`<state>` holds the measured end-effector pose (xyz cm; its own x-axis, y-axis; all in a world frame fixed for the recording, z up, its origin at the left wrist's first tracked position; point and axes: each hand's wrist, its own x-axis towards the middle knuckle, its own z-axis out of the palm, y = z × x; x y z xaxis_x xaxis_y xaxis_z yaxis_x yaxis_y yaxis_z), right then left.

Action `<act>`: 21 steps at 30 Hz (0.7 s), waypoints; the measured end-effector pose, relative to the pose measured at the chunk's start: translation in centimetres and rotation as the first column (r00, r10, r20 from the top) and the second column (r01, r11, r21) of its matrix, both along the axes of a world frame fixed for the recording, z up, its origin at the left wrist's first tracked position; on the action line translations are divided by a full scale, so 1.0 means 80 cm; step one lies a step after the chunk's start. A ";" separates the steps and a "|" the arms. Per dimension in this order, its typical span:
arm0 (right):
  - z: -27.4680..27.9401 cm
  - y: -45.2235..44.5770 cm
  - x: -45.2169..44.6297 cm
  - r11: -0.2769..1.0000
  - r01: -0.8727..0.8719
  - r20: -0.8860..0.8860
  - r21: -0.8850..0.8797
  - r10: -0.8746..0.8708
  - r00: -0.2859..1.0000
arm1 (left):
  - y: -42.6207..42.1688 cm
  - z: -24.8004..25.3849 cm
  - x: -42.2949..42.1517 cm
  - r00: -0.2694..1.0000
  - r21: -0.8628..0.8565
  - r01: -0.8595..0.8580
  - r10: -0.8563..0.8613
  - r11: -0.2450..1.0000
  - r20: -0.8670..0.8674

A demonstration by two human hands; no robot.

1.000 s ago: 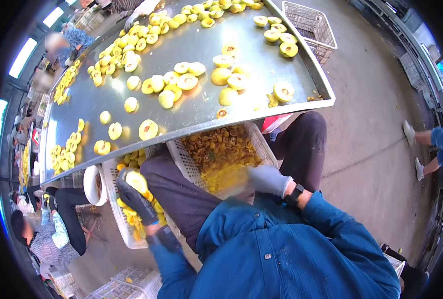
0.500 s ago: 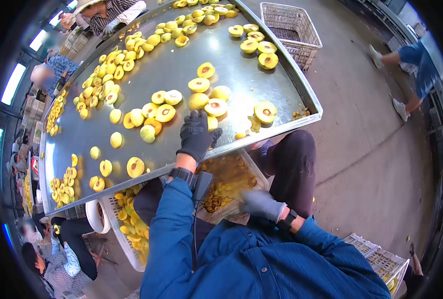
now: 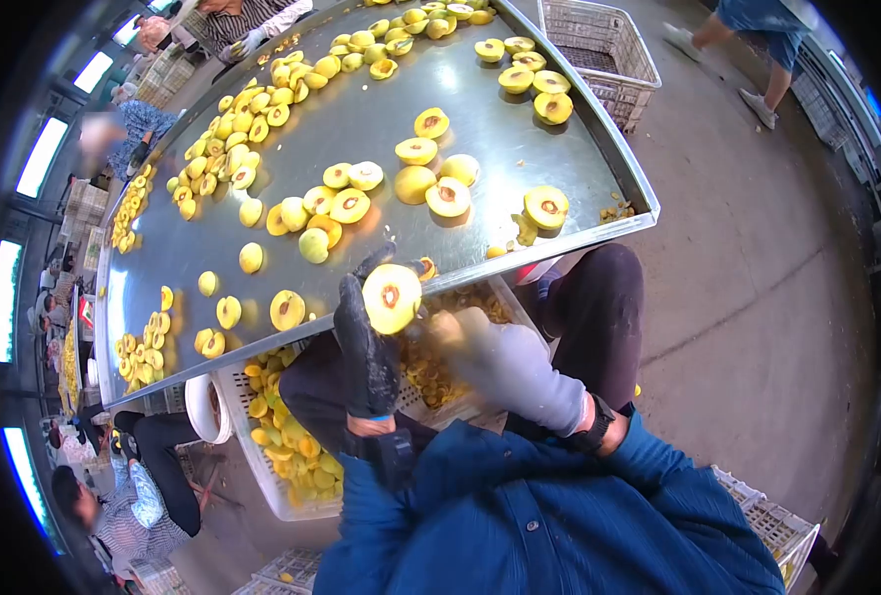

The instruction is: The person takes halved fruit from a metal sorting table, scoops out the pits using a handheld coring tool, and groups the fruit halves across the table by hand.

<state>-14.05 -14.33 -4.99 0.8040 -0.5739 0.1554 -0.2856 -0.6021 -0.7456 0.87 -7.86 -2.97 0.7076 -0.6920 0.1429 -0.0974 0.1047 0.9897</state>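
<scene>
We observed a grey-brown, scuffed concrete-like floor, crossed on the right by a dark line running at a slant. Along the dark left-hand wall we noted a row of windows, glowing white with bluish edges. We recorded a large table with a metal top and a raised pale rim, its surface reflecting glare. Dark framework lines the far right; its detail we could not make out.

"What holds everything up?"
"A shiny metal table."
"And what's on it?"
"Lots of yellow fruit, many cut open. Some crowd along the far side, some sit apart, and little bits lie in the near right corner."
</scene>
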 end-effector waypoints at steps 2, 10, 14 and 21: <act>0.016 0.007 0.005 0.998 -0.012 0.030 -0.065 0.014 0.999 | 0.009 0.014 -0.018 0.998 -0.032 -0.047 0.045 0.998 -0.039; 0.029 0.023 0.000 0.963 -0.025 0.029 -0.268 0.034 0.999 | 0.029 0.065 -0.059 0.978 0.030 -0.167 0.169 0.986 -0.120; 0.036 0.026 -0.001 0.956 -0.059 -0.026 -0.287 0.053 0.998 | 0.033 0.035 -0.044 0.969 -0.029 -0.148 0.139 0.989 -0.206; 0.034 0.028 0.001 0.954 -0.188 -0.057 -0.232 0.179 0.982 | 0.040 0.019 -0.040 0.969 -0.069 -0.180 0.165 0.981 -0.183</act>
